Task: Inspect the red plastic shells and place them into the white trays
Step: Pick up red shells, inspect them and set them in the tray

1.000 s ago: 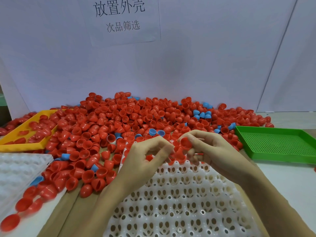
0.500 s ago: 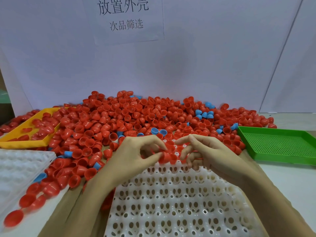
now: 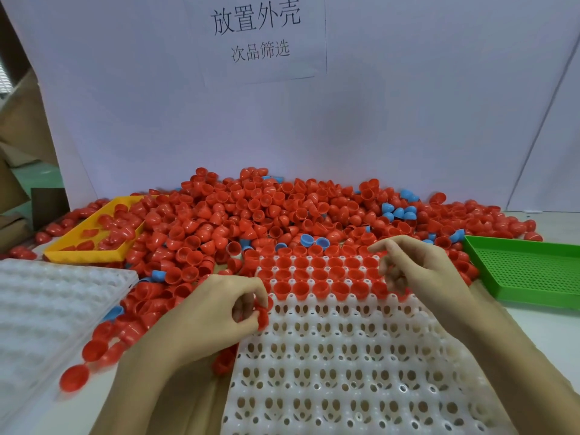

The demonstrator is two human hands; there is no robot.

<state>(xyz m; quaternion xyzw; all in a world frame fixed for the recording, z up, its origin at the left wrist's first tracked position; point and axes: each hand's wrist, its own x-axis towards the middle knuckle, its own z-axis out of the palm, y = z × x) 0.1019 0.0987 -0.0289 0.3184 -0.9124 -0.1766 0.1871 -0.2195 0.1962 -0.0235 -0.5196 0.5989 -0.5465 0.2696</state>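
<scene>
Red shell [image 3: 262, 312] pinched in left hand [image 3: 216, 312] at left edge of white tray [image 3: 345, 372]. Far rows of tray filled with seated shells [image 3: 317, 274]; near rows vacant. Right hand [image 3: 420, 271] over filled rows, fingers loosely curled, contents indeterminate. Yellow tray [image 3: 91, 255] holding some red shells. Green tray [image 3: 527, 271] bare. Loose pile [image 3: 251, 221] behind.

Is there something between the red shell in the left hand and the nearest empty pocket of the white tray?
Nothing visible. The left hand pinches a red shell right at the left edge of the white tray, beside the empty pockets below the filled rows. The right hand hovers farther right, clear of that path.
</scene>
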